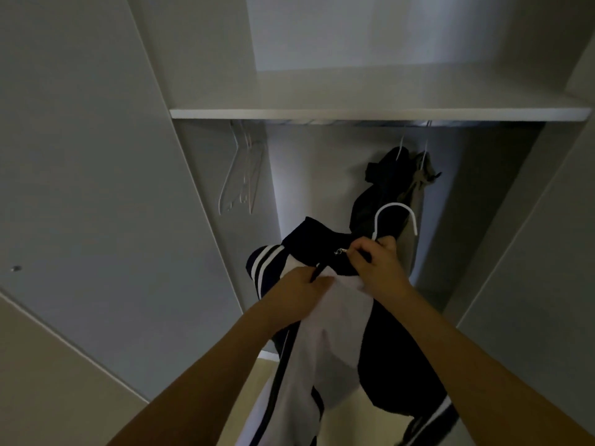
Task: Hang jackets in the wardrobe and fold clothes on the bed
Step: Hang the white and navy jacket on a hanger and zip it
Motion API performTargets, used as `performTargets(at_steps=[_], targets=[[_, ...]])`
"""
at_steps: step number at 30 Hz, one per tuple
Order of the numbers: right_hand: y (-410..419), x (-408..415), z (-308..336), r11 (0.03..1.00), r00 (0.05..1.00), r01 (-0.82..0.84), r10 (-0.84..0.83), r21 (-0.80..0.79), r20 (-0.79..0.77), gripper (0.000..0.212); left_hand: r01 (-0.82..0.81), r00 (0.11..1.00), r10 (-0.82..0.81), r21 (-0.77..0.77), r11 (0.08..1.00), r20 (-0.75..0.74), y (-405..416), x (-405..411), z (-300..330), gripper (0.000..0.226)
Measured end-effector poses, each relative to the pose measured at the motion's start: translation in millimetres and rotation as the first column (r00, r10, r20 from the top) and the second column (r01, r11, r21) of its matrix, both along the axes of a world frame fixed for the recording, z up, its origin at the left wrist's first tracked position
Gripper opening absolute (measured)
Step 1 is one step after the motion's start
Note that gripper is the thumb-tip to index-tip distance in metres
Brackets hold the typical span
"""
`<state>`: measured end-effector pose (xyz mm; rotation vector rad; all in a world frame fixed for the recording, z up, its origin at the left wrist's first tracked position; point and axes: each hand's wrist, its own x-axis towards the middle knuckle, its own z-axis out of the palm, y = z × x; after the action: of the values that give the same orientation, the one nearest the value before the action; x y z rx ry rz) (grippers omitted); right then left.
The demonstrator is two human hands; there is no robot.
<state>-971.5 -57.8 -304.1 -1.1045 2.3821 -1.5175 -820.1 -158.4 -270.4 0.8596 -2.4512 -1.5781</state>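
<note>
A: Hands?

B: Right hand curled tight round the neck of the white hanger, with the zip pull right at its fingertips. Can't tell if it pinches the pull. Left hand just beside it, fingers curled, pinching the front edge of the jacket by the zip line.

A: Jacket position?

B: Navy and white, striped cuffs. Collar sits at the hands, body hangs down below both forearms. Hanger hook sticks up above the right hand, open end pointing down and right, touching nothing.

A: Room around it?

B: Straight past the hands: open wardrobe bay, bare back wall. Beyond and right of the right hand: two hung garments, dark one and a grey one, close together; the hook overlaps them in view. Up and left of the left hand: a few clear empty hangers bunched near the left side panel. Gap between those two groups lies dead ahead.

A: Upper limit?

B: Shelf front edge runs across above both hands; rail tucked right under it, mostly hidden. Wardrobe door stands open, far left of the left arm.
</note>
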Motion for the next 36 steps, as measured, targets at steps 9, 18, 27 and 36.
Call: performTargets(at_steps=[9, 18, 27, 36], targets=[[8.6, 1.4, -3.4, 0.999, 0.999, -0.036, 0.036, -0.016, -0.035, 0.009, 0.332, 0.927, -0.242, -0.323, 0.886, 0.288, -0.1, 20.5, 2.7, 0.037], [18.5, 18.1, 32.6, 0.934, 0.926, -0.313, 0.34, -0.171, 0.164, 0.036, -0.014, 1.0, 0.016, -0.637, 0.771, -0.003, -38.9, 27.5, 17.5, 0.037], [28.4, 7.7, 65.0, 0.865, 0.816, -0.327, 0.462, -0.38, 0.349, 0.026, 0.092, 0.996, -0.08, -0.506, 0.857, 0.045, -52.9, 13.6, 21.9, 0.012], [32.2, -24.6, 78.1, 0.854, 0.829, -0.513, 0.466, 0.09, 0.308, 0.043, 0.042, 0.978, -0.142, -0.522, 0.852, -0.153, -62.1, 17.6, 29.7, 0.014]])
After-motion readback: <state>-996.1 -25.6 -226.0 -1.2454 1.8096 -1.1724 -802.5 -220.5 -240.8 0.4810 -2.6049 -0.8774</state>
